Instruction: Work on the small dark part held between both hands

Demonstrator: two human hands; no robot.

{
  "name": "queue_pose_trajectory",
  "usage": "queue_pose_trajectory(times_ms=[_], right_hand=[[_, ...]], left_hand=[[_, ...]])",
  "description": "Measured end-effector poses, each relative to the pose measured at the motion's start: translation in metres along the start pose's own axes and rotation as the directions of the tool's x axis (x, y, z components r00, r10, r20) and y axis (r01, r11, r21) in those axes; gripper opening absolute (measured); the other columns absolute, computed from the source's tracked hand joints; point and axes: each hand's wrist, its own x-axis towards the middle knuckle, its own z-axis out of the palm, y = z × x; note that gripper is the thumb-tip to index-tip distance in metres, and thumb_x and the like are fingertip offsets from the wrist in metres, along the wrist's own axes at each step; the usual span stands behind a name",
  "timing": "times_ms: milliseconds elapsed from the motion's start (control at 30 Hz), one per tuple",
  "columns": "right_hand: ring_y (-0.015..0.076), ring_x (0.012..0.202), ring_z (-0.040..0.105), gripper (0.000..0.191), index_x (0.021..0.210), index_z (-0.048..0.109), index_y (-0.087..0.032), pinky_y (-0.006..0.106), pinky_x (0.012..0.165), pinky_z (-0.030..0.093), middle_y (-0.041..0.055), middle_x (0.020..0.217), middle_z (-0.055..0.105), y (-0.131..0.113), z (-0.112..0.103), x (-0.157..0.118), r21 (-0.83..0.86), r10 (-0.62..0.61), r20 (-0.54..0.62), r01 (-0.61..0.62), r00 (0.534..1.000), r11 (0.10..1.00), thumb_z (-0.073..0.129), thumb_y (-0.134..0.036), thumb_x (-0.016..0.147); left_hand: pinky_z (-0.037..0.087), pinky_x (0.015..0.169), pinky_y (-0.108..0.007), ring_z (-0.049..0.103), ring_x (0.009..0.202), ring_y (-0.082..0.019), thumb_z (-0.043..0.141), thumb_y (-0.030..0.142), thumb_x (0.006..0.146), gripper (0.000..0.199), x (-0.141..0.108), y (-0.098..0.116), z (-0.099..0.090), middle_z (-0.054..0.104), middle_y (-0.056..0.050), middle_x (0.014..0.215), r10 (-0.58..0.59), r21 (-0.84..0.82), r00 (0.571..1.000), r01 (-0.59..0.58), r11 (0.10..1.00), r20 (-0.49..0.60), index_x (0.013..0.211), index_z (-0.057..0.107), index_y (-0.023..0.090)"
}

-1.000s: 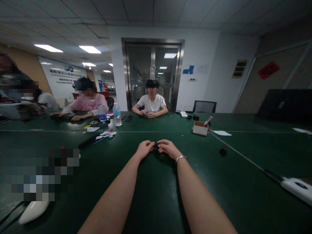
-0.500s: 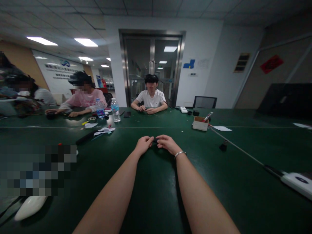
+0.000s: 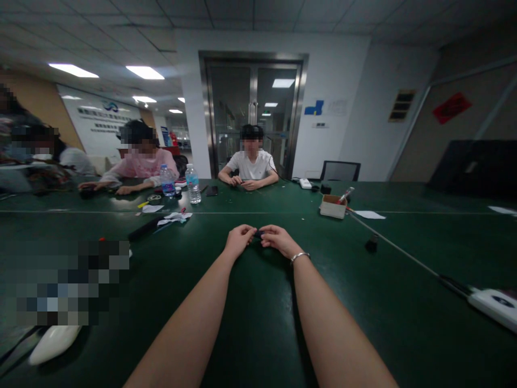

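A small dark object (image 3: 258, 234) is pinched between my two hands above the green table (image 3: 258, 302); most of it is hidden by my fingers. My left hand (image 3: 239, 240) grips its left end with thumb and fingers closed. From the other side, my right hand (image 3: 278, 240), with a silver bracelet at the wrist, holds the right end between closed fingertips. The two hands are close together but apart.
Two water bottles (image 3: 194, 186) stand at the back left, near crumpled paper (image 3: 175, 217). A small box (image 3: 333, 207) with pens sits back right. A cable runs to a white power strip (image 3: 495, 304). A person (image 3: 252, 164) sits opposite; others sit at left.
The whole view has shifted very slightly. Both hands keep nearly the same pose around the small dark object.
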Motion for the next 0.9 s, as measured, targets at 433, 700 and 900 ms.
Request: queue_pose_trajectory(times_ms=[433,700,900], right_hand=[[0.0076,0.053,0.062,0.023,0.088,0.062,-0.013,0.018,0.054,0.054,0.0012,0.069,0.064,-0.0025,0.0004,-0.0025,0.061,-0.002,-0.03,0.003,1.0,0.998,0.067,-0.005,0.067],[0.008,0.054,0.062,0.022,0.088,0.062,-0.013,0.019,0.054,0.055,0.002,0.071,0.064,-0.0021,0.0,-0.0024,0.056,-0.011,-0.025,0.013,1.0,0.998,0.066,-0.005,0.068],[0.0071,0.053,0.061,0.023,0.088,0.062,-0.013,0.018,0.055,0.054,0.0014,0.072,0.064,-0.0023,0.0002,-0.0033,0.051,-0.015,-0.015,0.015,1.0,0.999,0.066,-0.005,0.068]], left_hand=[[0.044,0.057,-0.023,0.059,0.061,-0.012,0.062,0.039,0.073,0.03,-0.0009,0.002,-0.0038,0.064,-0.005,0.069,-0.004,-0.18,0.996,0.021,0.983,0.091,0.085,0.062,0.012],[0.044,0.057,-0.024,0.058,0.062,-0.013,0.058,0.051,0.073,0.041,0.0016,0.0001,-0.0054,0.065,-0.006,0.07,-0.034,-0.073,0.997,0.039,0.997,0.065,0.081,0.065,0.012],[0.041,0.054,-0.024,0.055,0.054,-0.012,0.053,0.058,0.073,0.047,0.0047,-0.003,-0.0043,0.062,-0.004,0.06,-0.061,0.036,0.998,0.06,0.998,0.033,0.076,0.066,0.013]])
